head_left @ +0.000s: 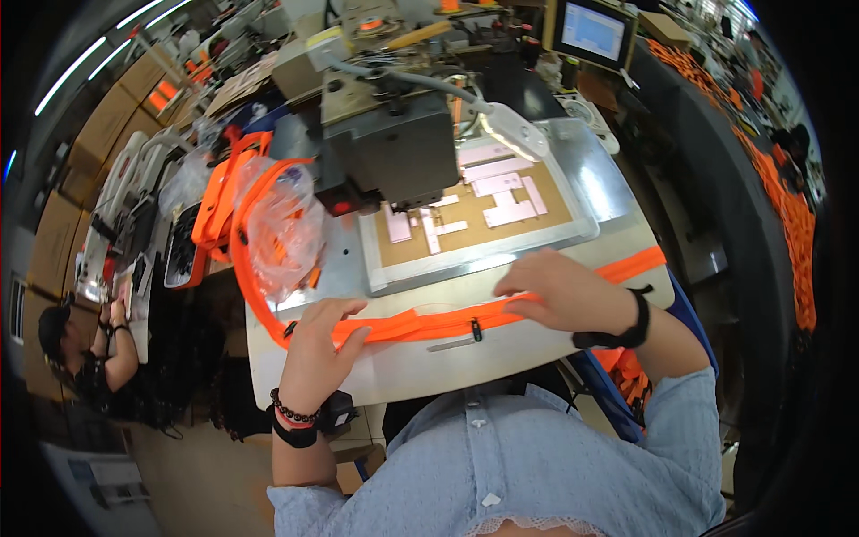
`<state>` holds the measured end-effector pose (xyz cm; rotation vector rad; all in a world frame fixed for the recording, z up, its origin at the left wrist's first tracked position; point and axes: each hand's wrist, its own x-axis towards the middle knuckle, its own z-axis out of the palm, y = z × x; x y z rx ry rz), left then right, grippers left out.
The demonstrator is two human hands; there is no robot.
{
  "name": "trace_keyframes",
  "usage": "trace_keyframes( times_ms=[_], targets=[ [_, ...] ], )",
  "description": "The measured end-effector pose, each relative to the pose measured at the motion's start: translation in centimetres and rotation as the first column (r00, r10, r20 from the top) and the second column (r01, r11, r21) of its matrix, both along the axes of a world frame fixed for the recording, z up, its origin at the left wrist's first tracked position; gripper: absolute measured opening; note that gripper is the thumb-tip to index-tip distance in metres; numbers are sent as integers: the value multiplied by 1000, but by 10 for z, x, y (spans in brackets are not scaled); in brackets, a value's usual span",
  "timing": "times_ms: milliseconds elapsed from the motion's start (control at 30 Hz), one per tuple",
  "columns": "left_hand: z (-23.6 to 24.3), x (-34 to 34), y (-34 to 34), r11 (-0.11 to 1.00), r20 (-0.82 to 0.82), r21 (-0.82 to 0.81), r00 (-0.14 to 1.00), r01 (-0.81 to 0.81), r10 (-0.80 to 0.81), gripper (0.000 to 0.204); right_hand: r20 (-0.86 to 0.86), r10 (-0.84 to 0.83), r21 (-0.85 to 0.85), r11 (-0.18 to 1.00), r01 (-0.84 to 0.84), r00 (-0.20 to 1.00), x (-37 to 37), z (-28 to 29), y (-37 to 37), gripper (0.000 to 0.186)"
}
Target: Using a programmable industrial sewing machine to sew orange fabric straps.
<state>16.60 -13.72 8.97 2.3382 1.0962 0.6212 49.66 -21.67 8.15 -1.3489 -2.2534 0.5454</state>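
Observation:
A long bright orange zipper strip [434,324] runs along the front of the work table, with a black zipper slider [476,329] hanging near its middle. My left hand [320,351] rests over the strip's left part, its thumb and fingers apart. Over the right part is my right hand [562,291], fingers bent, the thumb at the strip and a gap between thumb and forefinger. Just below the strip, beside the slider, lies a small metal ruler [450,344]. To the left the strip curves up and back past a clear plastic bag [284,234].
A sewing machine head [389,152] stands over a taped template board [559,234] with pink pieces. A white lamp [514,130] hangs above it. Orange pouches [224,201] lie at the left. A monitor [592,34] stands behind; another person [89,349] works at far left.

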Motion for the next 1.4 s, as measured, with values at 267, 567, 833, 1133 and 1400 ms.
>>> trace_keyframes(
  times_ms=[267, 567, 833, 1133, 1400],
  targets=[
    [-53, -29, -9, 973, -77, 218, 993, -72, 90, 23, 49, 102, -107, 990, -97, 994, -83, -29, 57, 43],
    [-9, 2, -16, 922, 210, 384, 967, 51, -141, 25, -201, 187, 60, 982, -179, 962, -105, 12, 37, 20],
    [13, -33, 28, 718, -5, 696, 1000, -8, 16, 23, -10, -199, 452, 873, 182, 980, 12, 104, -63, 17],
    [-1, -1, 44, 750, -66, 659, 998, 56, -17, 27, -66, -815, 309, 532, 789, 575, 211, 76, -112, 15],
    [-39, 67, 40, 895, -117, 391, 976, 215, -184, 19, 259, -644, 599, 692, 404, 719, 181, 41, -18, 44]
  ],
)
